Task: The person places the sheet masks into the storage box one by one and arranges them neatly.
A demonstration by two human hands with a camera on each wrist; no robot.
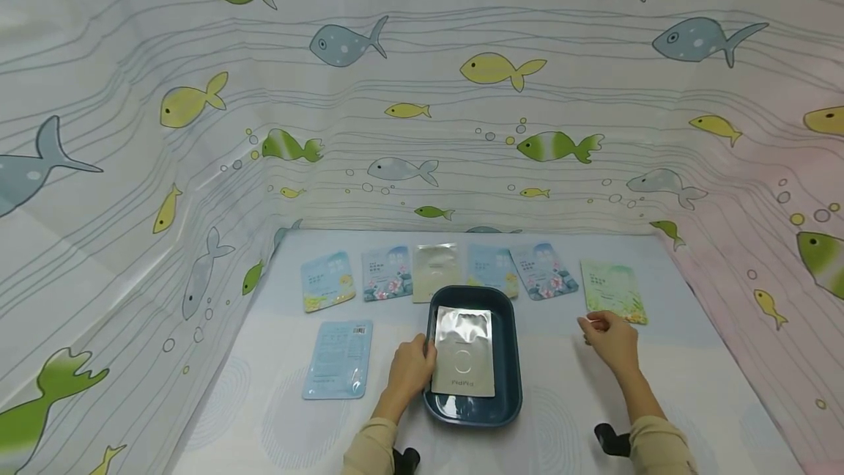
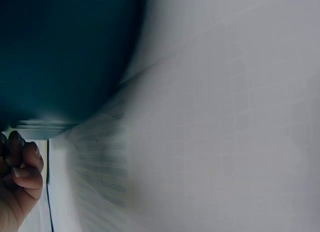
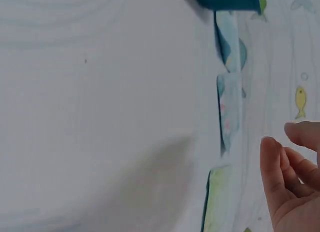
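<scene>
It's a screened-off tabletop booth here: pale sheeting printed with colourful cartoon fish [image 1: 435, 35] walls in a flat white table [image 1: 547, 365]!

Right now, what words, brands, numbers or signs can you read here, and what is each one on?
Roughly "PidPid", not certain: on the silvery packet in the dark blue tray.
A barcode, its digits and the fine print too small to read: on the light blue packet left of the tray.
Too small to read: print on the six packets farther back.
</scene>
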